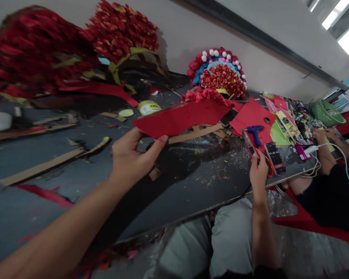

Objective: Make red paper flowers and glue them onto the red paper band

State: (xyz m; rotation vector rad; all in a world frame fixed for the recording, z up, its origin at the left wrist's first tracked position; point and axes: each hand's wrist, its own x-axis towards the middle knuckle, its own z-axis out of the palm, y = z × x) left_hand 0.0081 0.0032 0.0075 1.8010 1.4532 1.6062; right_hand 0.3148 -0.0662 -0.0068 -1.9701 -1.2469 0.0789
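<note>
My left hand (133, 151) pinches one end of a long, curved red strip (183, 117) between thumb and fingers. Crumpled red trim (208, 96) shows along the strip's far edge, and the strip is lifted over the table. Near the table's front edge, my right hand (258, 170) is closed on a grey utility knife (248, 142). Beside that hand lie a red loop (270, 167), partly hidden, and a phone (275, 158). A blue glue gun (255, 134) rests on red sheet material (247, 115) just beyond the knife.
Red ruffled headpieces (123, 33) stand along the wall, one (223, 77) with white balls. Cardboard strips (43, 166), a tape roll (148, 107) and scraps litter the dark table (174, 190). At right are a co-worker's hands (321, 137), a green basket (327, 113) and a white cable (341, 155).
</note>
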